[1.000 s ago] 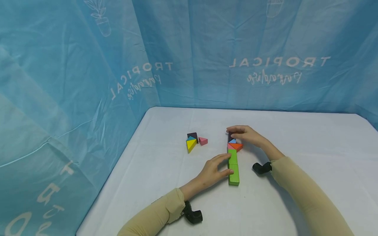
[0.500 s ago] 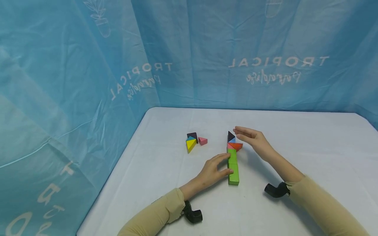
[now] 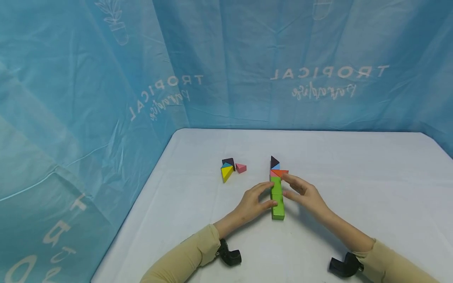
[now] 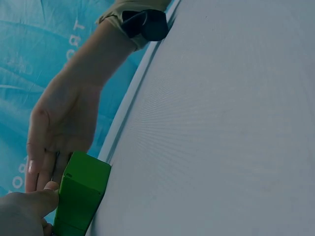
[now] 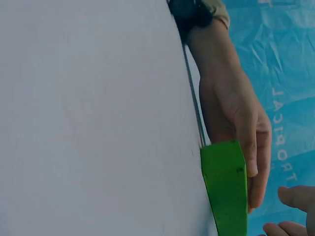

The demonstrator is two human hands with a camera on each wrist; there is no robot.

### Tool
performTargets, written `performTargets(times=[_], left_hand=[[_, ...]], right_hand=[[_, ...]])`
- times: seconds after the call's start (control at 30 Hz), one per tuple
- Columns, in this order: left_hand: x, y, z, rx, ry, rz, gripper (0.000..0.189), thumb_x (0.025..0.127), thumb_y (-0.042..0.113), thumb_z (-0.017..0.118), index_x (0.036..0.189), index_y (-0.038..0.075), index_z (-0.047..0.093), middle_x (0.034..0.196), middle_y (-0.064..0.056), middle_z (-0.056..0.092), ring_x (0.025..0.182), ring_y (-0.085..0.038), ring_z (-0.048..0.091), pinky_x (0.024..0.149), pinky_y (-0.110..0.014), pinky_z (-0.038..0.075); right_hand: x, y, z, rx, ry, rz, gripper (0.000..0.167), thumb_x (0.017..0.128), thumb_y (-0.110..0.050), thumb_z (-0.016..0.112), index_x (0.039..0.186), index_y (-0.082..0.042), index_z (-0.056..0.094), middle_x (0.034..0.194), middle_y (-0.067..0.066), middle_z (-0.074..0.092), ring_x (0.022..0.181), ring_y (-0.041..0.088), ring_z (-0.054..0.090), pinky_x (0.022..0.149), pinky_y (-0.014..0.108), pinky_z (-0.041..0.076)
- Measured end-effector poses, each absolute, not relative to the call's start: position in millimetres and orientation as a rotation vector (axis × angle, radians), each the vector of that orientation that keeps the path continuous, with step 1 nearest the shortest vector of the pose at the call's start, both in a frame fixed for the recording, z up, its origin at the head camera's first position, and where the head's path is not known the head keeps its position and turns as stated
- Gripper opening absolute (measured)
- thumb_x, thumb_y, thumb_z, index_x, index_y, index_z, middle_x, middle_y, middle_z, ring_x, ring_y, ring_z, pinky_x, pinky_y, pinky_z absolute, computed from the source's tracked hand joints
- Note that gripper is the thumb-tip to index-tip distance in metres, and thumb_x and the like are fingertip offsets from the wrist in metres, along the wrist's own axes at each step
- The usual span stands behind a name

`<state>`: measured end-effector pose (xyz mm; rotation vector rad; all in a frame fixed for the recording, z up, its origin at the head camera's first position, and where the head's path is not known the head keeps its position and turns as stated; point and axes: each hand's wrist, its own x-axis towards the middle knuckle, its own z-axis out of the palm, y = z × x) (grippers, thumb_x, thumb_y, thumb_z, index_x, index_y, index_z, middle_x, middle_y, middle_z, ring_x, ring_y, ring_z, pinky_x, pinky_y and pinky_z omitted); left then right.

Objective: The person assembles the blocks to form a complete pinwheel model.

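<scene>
Two green blocks stand end to end in a row in the head view, a front one (image 3: 278,213) and a rear one (image 3: 277,187). Beyond them the row carries on with a pink triangular block (image 3: 272,173), an orange one (image 3: 280,172), a light blue one (image 3: 276,167) and a black one (image 3: 274,162). My left hand (image 3: 249,206) rests its thumb and fingers against the left side of the green blocks, without curling round them. On the opposite side, my right hand (image 3: 308,198) holds nothing, its fingertips close to the green and orange blocks.
Left of the row lies a small group: a black block (image 3: 228,161), a teal one (image 3: 226,165), a yellow triangular one (image 3: 227,173) and a pink one (image 3: 241,168). The white table (image 3: 198,145) meets a blue curtain (image 3: 247,110) behind and at left.
My right hand has left the black block at the far end and come back toward me along the row's right side, to the green blocks. My left hand has stayed put.
</scene>
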<state>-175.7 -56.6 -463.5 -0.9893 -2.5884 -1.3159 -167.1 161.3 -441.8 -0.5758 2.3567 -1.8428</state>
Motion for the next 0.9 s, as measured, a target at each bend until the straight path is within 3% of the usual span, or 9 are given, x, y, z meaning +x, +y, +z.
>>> performTargets(times=[0.57,0.9], left_hand=[[-171,-56,-466,-1.029,-2.565,-1.280,0.059,0.086,0.023,0.071,0.135,0.001,0.048,0.137,-0.011,0.050,0.128,-0.017,0.043,0.104,-0.028,0.035],[-188,-65,-447,-1.224,-2.655,-1.026,0.062,0.087,0.029,0.069,0.137,0.001,0.046,0.138,-0.010,0.049,0.128,-0.017,0.042,0.105,-0.028,0.034]], right_hand=[[-152,155,-464,-0.738,2.630,-1.657,0.057,0.086,-0.018,0.071,0.137,-0.007,0.048,0.136,0.008,0.051,0.129,0.028,0.040,0.104,0.039,0.033],[-157,153,-463,-0.770,2.651,-1.640,0.057,0.087,-0.017,0.070,0.138,-0.005,0.048,0.135,0.010,0.051,0.129,0.030,0.041,0.104,0.044,0.034]])
